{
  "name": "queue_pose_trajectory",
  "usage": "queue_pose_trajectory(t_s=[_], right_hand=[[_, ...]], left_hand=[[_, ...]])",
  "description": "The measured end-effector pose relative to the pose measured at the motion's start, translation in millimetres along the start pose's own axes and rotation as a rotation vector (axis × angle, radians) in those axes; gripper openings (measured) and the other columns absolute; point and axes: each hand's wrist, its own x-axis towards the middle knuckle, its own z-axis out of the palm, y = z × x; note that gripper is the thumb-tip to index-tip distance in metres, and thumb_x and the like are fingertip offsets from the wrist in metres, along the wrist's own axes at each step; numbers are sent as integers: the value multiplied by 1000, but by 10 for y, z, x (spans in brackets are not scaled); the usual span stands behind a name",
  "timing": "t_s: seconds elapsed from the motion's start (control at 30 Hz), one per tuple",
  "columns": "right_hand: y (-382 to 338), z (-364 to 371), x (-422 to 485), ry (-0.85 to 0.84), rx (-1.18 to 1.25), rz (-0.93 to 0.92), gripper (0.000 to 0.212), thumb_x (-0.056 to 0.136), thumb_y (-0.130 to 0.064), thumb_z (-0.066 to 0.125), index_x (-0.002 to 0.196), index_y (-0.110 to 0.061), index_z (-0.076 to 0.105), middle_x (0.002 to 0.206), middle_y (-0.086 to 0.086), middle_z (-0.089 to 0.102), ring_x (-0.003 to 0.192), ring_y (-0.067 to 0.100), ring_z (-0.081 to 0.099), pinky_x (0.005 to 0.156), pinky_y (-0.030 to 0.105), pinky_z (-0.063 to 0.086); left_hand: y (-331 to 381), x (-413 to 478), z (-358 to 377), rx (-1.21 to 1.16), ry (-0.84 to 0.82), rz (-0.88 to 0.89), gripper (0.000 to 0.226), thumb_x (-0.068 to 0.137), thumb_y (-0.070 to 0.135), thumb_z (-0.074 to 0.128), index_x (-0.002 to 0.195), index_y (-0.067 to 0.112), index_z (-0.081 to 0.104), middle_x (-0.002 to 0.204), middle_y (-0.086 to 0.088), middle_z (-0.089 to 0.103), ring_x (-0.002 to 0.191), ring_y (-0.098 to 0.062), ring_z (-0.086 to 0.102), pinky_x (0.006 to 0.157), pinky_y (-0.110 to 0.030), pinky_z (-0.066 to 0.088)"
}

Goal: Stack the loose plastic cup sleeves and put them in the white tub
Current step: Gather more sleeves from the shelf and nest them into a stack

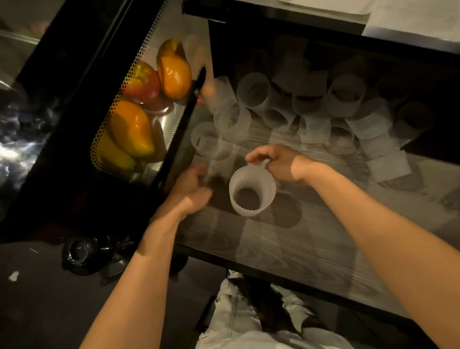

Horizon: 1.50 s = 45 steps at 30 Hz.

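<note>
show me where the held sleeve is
In the head view the cup sleeve is centre frame above the table, pinched at its far rim by the right hand, left hand beside it.

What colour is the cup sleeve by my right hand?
The cup sleeve is translucent white with a scalloped rim; head view.

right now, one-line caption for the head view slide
Right hand grips a ribbed cup sleeve over the wood-grain table, loose sleeves scattered beyond.
</note>
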Motion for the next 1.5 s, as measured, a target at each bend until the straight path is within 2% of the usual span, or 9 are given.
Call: queue_pose_trajectory(t_s=[0.07, 0.17, 0.27, 0.5, 0.63, 0.9, 1.03, 1.27, 1.5], right_hand=[[-77, 10, 166, -9, 48, -9, 49, 97, 4, 54, 141, -19, 55, 139, -2, 59, 127, 17, 57, 104, 33, 50], [-191, 76, 338, -44, 133, -33, 57, 98, 5, 49, 151, -15, 43, 149, -2, 50, 135, 16, 50, 112, 38, 45], [-274, 158, 473, -55, 107, -20, 62, 95, 5, 47, 153, -18, 41, 151, -5, 46, 138, 12, 44, 115, 33, 39], [-302, 140, 401, -58, 256, -58, 41, 96, -1, 57, 134, -15, 56, 135, 0, 58, 114, 9, 59, 76, 12, 50], [-408, -21, 86, 56, 310, -139, 38, 97, -16, 64, 134, -18, 56, 125, -1, 64, 113, 13, 62, 83, 21, 52], [-640, -330, -665, 225, 309, -335, 22, 95, -27, 69, 114, -20, 62, 111, 3, 66, 95, 16, 69, 85, 36, 58], [-530, -381, -1062, 47, 238, -370, 30, 84, -23, 82, 102, -12, 60, 114, 16, 66, 82, 23, 61, 89, 50, 57], [-303, -291, -1179, -26, 79, -278, 30, 75, -26, 89, 82, -20, 60, 102, 30, 64, 88, 56, 60, 72, 67, 51], [-410, -285, -1149, 11, -144, -286, 29, 74, -26, 89, 85, -21, 63, 103, -4, 64, 88, 8, 67, 79, 37, 60]], left_hand=[[30, 72, -8, -182, 128, -13, 31, 95, 3, 60, 114, 27, 59, 111, 13, 61, 113, -13, 59, 85, -20, 46], [39, 234, 10, -392, 198, -116, 63, 97, 9, 61, 154, 20, 38, 148, 3, 48, 136, -17, 45, 105, -28, 40], [-3, 345, 76, -447, 174, -65, 68, 88, 15, 66, 150, 23, 41, 145, 9, 50, 134, -15, 49, 100, -23, 42], [5, 298, 161, -549, 251, -65, 33, 90, 7, 70, 117, 24, 62, 111, 4, 71, 108, -15, 66, 82, -24, 51], [179, 93, 41, -718, 347, -26, 39, 93, 29, 72, 130, 21, 61, 112, 4, 71, 100, -10, 67, 70, -22, 51], [721, -408, -98, -575, 261, 278, 30, 93, 51, 60, 98, 22, 60, 94, -4, 67, 82, -14, 62, 66, -24, 46], [608, -657, -139, -398, 49, 465, 28, 89, 45, 64, 95, 17, 62, 84, -4, 63, 79, -15, 62, 67, -21, 49], [389, -718, -20, -242, -14, 406, 30, 73, 44, 81, 89, 24, 66, 109, -7, 71, 100, -22, 71, 92, -43, 58], [388, -653, -119, -244, -40, 370, 39, 66, 43, 85, 92, 23, 66, 117, 0, 72, 99, -26, 71, 88, -40, 60]])
